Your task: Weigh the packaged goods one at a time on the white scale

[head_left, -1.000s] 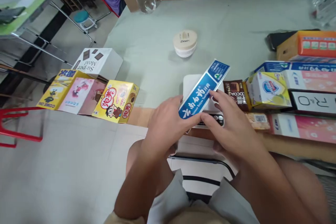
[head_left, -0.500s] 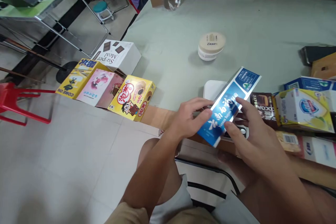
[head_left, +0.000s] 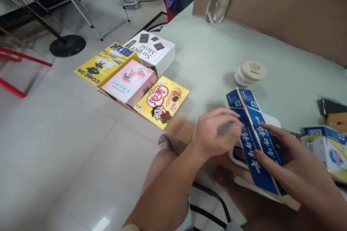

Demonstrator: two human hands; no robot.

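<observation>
A long blue toothpaste box (head_left: 251, 130) is in my right hand (head_left: 290, 158), thumb on the near face and fingers around the far side. It is tilted, with two printed faces showing. Curled fingers and thumb close into a loop on my left hand (head_left: 217, 133), the tips right at the box's left edge; I see nothing between them. Under the box, partly hidden, lies a flat white device with a dark display (head_left: 240, 154), like a small scale. Beyond the box stands a round Dove tub (head_left: 251, 74) with a beige lid.
Left on the table are a white Su-per Meal box (head_left: 159, 52), a yellow COME ON box (head_left: 103, 65), a pink box (head_left: 130, 81) and a yellow puff-snack box (head_left: 162, 103). A clear bottle (head_left: 218, 3) stands behind. A yellow-white soap pack (head_left: 325, 151) lies at right.
The toothpaste box has swung round and rolled, so two printed faces now show. My left fingers have drawn together at its edge. The view has shifted and tilted.
</observation>
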